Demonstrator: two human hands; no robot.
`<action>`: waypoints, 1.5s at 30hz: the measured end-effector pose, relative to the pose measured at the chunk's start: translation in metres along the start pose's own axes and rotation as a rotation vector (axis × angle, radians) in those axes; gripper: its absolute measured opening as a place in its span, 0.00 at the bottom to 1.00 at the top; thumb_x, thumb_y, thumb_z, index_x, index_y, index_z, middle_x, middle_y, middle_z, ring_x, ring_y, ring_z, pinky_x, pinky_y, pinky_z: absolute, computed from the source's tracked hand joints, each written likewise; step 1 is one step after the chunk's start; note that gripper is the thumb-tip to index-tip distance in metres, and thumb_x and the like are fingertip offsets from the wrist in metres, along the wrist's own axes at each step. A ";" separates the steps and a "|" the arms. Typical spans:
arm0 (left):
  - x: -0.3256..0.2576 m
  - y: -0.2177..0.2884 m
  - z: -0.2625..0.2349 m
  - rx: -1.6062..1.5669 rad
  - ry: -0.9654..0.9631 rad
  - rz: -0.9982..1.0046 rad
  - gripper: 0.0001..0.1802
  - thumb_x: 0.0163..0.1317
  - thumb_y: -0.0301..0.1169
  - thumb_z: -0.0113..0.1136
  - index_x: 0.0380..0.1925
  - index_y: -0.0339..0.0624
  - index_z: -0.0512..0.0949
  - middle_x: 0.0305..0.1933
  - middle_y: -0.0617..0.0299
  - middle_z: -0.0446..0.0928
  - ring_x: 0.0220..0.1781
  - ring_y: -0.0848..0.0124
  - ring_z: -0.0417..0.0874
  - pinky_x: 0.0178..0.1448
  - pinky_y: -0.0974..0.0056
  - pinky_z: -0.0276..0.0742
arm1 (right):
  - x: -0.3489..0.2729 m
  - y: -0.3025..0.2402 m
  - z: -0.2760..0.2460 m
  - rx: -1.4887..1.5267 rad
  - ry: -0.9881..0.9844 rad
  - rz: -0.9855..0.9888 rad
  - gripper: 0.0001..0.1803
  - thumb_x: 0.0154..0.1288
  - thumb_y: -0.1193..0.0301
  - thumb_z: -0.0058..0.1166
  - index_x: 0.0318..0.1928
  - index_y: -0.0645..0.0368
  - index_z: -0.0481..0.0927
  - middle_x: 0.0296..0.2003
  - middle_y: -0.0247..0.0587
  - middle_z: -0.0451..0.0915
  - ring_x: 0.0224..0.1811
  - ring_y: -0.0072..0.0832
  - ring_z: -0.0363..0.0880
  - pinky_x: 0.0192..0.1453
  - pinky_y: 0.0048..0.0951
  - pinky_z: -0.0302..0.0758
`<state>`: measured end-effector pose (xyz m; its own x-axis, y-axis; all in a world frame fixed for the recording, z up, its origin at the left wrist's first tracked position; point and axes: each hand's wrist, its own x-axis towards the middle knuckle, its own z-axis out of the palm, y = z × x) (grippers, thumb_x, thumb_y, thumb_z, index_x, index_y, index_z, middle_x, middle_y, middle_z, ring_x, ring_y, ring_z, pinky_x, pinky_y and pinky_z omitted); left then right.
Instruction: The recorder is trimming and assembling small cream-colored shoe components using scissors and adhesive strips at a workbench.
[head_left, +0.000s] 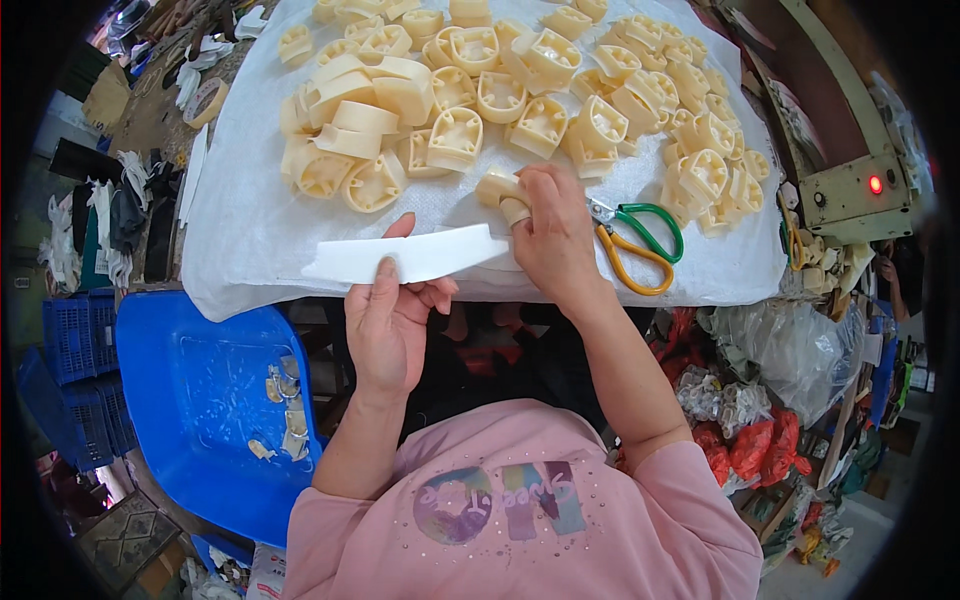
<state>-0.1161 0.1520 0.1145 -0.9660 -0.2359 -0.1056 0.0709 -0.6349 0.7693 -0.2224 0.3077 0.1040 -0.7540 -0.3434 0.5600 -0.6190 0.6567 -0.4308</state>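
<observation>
My left hand (385,325) pinches a white, gently curved strip (430,258) between thumb and fingers, just over the table's near edge. My right hand (555,228) is closed on a cream plastic piece (497,188) shaped like a shoe heel; the fingers partly hide it. The strip's right end reaches close to the fingers of my right hand. A pair of scissors (645,245) with one green and one yellow handle loop lies right beside that hand, its blades mostly hidden. Beyond both hands, many similar cream D-shaped heels (456,138) lie heaped on a white cloth (240,200).
At the lower left stands a blue plastic tub (200,420) with a few scraps inside. A pale machine frame with a red light (875,185) borders the table's right side. A tape roll (206,102) lies at the left. Plastic bags (790,350) are piled at the right.
</observation>
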 end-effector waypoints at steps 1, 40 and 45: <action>0.000 0.000 0.000 0.007 0.002 0.013 0.25 0.72 0.37 0.35 0.62 0.29 0.60 0.36 0.51 0.76 0.33 0.68 0.77 0.34 0.66 0.71 | 0.000 -0.001 0.002 0.097 -0.037 0.018 0.19 0.40 0.85 0.51 0.39 0.60 0.74 0.39 0.47 0.72 0.47 0.45 0.69 0.50 0.42 0.65; -0.031 -0.001 0.050 -0.017 -0.239 -0.062 0.26 0.73 0.36 0.33 0.61 0.25 0.59 0.64 0.48 0.64 0.63 0.64 0.69 0.64 0.62 0.67 | -0.043 -0.040 -0.046 0.593 0.264 -0.249 0.28 0.47 0.90 0.46 0.52 0.61 0.69 0.45 0.51 0.76 0.43 0.46 0.76 0.45 0.39 0.76; -0.035 -0.001 0.052 0.099 -0.208 -0.092 0.27 0.73 0.38 0.32 0.61 0.25 0.59 0.64 0.48 0.64 0.63 0.66 0.69 0.64 0.64 0.66 | -0.046 -0.041 -0.040 0.486 0.290 -0.263 0.27 0.45 0.89 0.49 0.50 0.61 0.69 0.43 0.51 0.77 0.41 0.45 0.74 0.41 0.39 0.74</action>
<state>-0.0948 0.1991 0.1500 -0.9984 -0.0178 -0.0537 -0.0340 -0.5694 0.8214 -0.1535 0.3237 0.1239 -0.5147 -0.2114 0.8309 -0.8565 0.1709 -0.4871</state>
